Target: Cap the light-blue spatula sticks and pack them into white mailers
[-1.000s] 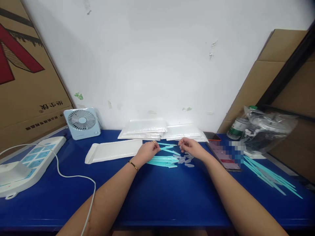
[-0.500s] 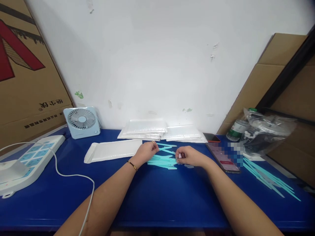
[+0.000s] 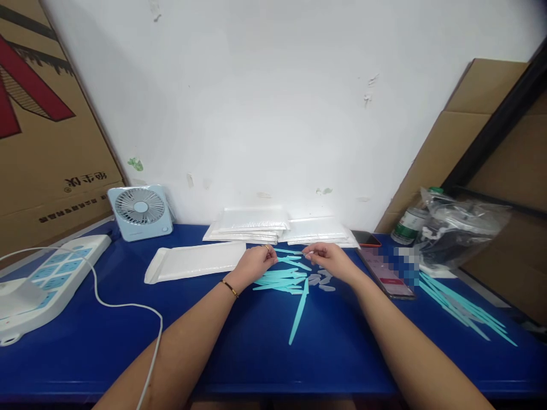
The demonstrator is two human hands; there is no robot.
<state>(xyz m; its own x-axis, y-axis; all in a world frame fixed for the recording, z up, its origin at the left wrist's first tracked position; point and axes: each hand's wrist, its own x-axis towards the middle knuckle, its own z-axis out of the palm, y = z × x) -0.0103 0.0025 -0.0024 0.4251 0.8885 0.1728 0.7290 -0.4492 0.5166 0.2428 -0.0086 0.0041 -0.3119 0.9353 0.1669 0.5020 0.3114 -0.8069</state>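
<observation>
My left hand (image 3: 255, 262) rests on the blue table (image 3: 265, 347), fingers curled round the end of a teal plastic stick (image 3: 289, 259). My right hand (image 3: 328, 257) hovers just to its right, fingertips pinched on a small clear cap (image 3: 308, 252). Between and below both hands lies a pile of teal sticks (image 3: 280, 281), with several small clear caps (image 3: 322, 280) beside it. One teal stick (image 3: 299, 312) lies alone, pointing toward me.
A flat white bubble mailer (image 3: 194, 261) lies left of my hands, a stack of mailers (image 3: 256, 225) behind. A small fan (image 3: 140, 212), power strip (image 3: 38, 282) and cable sit left. Right: a phone (image 3: 387, 267), more teal sticks (image 3: 465, 316), a plastic bag (image 3: 461, 228), a bottle (image 3: 405, 223).
My right hand dipped to the pile, then rose back toward the left hand. A single teal stick now lies apart, nearer me.
</observation>
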